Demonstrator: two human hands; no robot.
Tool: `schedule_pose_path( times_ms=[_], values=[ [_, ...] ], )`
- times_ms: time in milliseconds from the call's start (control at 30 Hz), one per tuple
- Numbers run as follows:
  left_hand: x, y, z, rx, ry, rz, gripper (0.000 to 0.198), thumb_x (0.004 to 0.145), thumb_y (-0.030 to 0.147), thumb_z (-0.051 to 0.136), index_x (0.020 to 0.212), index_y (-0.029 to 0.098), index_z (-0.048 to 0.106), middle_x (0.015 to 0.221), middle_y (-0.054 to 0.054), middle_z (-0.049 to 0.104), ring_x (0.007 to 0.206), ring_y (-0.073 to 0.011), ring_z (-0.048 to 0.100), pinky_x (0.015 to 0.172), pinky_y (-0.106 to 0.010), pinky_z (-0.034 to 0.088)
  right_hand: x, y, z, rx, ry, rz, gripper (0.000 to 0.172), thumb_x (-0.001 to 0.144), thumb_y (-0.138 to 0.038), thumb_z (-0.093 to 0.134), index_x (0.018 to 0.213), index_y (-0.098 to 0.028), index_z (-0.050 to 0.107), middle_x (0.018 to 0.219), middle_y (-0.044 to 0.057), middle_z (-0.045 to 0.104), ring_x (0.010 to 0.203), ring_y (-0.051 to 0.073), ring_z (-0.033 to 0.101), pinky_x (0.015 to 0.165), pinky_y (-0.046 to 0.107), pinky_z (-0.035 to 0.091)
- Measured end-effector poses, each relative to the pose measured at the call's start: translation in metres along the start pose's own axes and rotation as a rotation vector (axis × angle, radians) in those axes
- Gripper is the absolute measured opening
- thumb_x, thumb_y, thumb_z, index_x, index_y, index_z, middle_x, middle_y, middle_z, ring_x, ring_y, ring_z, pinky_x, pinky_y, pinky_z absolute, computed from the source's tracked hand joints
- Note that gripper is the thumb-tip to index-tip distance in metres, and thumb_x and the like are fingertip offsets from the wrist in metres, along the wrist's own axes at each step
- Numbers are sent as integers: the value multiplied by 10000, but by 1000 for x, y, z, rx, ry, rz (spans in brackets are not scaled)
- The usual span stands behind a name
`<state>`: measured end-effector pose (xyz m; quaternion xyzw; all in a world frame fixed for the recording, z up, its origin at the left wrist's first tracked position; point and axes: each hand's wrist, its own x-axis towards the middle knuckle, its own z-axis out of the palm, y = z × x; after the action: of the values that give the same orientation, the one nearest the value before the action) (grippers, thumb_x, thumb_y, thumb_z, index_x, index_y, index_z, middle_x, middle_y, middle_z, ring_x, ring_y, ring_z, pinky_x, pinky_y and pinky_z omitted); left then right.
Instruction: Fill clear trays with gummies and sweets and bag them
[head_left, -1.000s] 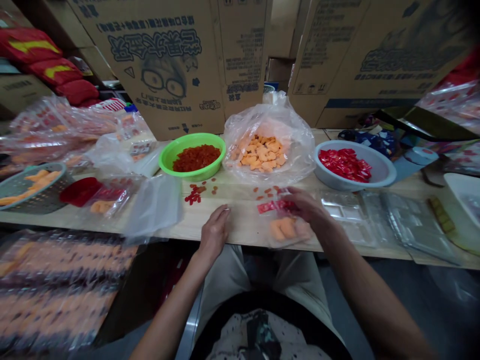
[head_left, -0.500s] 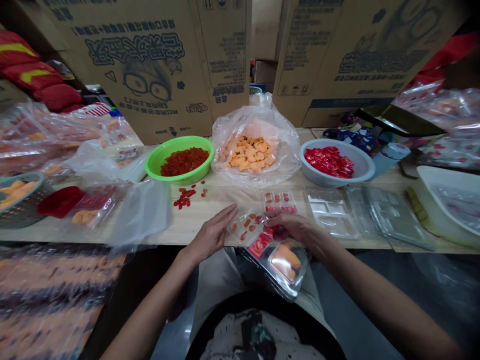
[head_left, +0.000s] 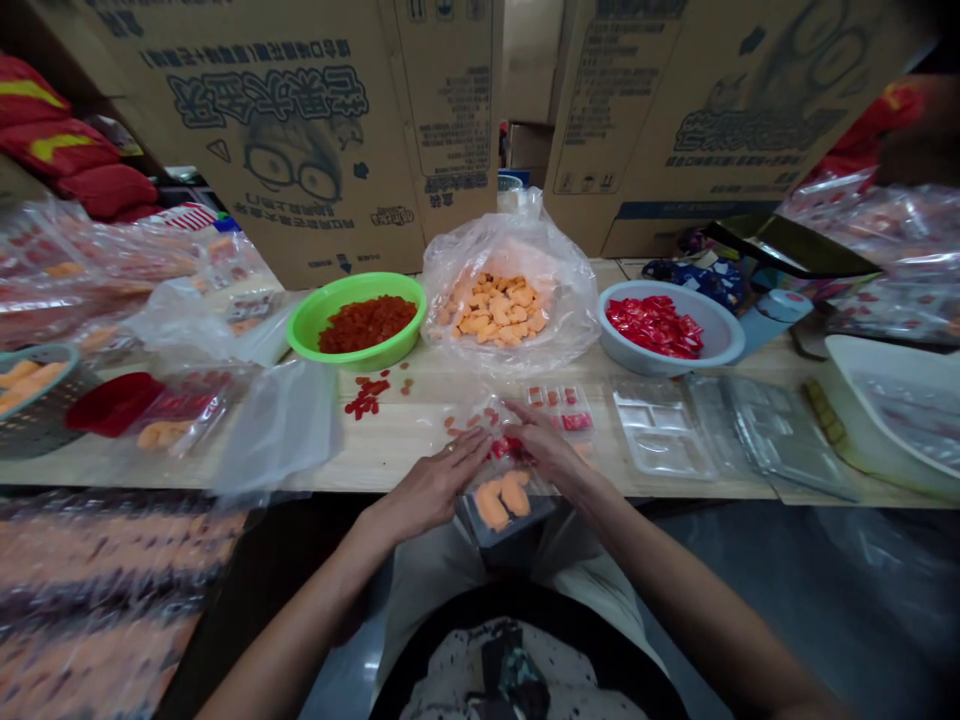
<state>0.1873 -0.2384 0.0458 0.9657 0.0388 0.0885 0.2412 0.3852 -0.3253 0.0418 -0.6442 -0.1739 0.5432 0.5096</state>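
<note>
A clear plastic tray (head_left: 487, 530) in a clear bag overhangs the table's front edge, with orange fish-like pieces in its near part and small red and amber pieces farther up. My left hand (head_left: 442, 485) lies on its left side, fingers stretched across the wrapping. From the right, my right hand (head_left: 551, 450) grips the tray near its far part; its thumb and fingertips are partly hidden. Just beyond that hand lies a second tray (head_left: 559, 400) holding amber pieces and a red packet, partly covered by the hand.
Behind stand a green bowl (head_left: 294, 325) of amber pieces, a plastic bag (head_left: 457, 250) of orange pieces and a grey-blue bowl (head_left: 731, 340) of red packets. Unfilled trays (head_left: 660, 430) lie right, clear bags (head_left: 285, 425) left. Cardboard boxes (head_left: 300, 110) close off the back.
The tray has swung from a slant to nearly straight and moved left. My left hand has come onto it, and my right hand has shifted slightly left.
</note>
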Motion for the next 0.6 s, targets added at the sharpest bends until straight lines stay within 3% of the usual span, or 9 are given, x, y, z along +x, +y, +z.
schedule_pose_path(
  times_ms=[67,133,233,333,433,500,600],
  values=[
    [-9,4,-7,-48,-16,-104,1012,672,-57,387,1577,319,132,1615,-38,259,1483,-218,260,1171,-487,368,8,7,7,-114,50,-32,567,827,-255,529,1390,-193,504,671,-19,583,518,117,508,494,212,404],
    [-19,10,-8,-63,-7,-208,894,749,-17,407,1558,324,234,1590,-43,323,1476,-242,283,1171,-522,356,16,15,14,-306,137,-123,497,880,-241,462,1371,-192,523,914,58,682,765,166,634,645,251,491],
    [-30,21,9,-8,-24,-346,662,878,276,582,1507,281,372,1596,-106,301,1491,-351,200,1152,-613,324,22,23,23,-658,250,-223,470,909,-193,424,1370,-160,506,1191,123,655,1102,216,608,877,300,484],
    [-35,26,34,71,-20,-454,771,787,557,706,1424,198,461,1611,-171,239,1491,-415,137,1149,-635,297,22,23,31,-1056,282,-203,377,908,-164,438,1263,-129,560,1138,174,639,1055,276,618,868,366,473],
    [-36,23,49,89,40,-450,592,839,499,679,1312,184,510,1587,-163,304,1495,-373,180,1158,-574,327,20,18,39,-1425,340,-399,303,888,-106,447,1145,-138,604,1165,202,576,1071,327,577,870,436,445],
    [-36,19,51,73,91,-408,565,847,439,687,1313,200,476,1549,-158,371,1478,-356,248,1154,-555,346,21,14,45,-1557,258,-636,278,909,-112,446,1127,-150,614,1168,192,563,1104,340,538,896,465,424],
    [-35,15,49,32,201,-403,660,799,375,743,1338,210,399,1416,-164,494,1363,-340,438,1100,-532,417,23,12,51,-1612,-53,-893,233,945,-160,469,1115,-122,624,1154,183,580,1128,321,517,952,450,411]
  ],
)
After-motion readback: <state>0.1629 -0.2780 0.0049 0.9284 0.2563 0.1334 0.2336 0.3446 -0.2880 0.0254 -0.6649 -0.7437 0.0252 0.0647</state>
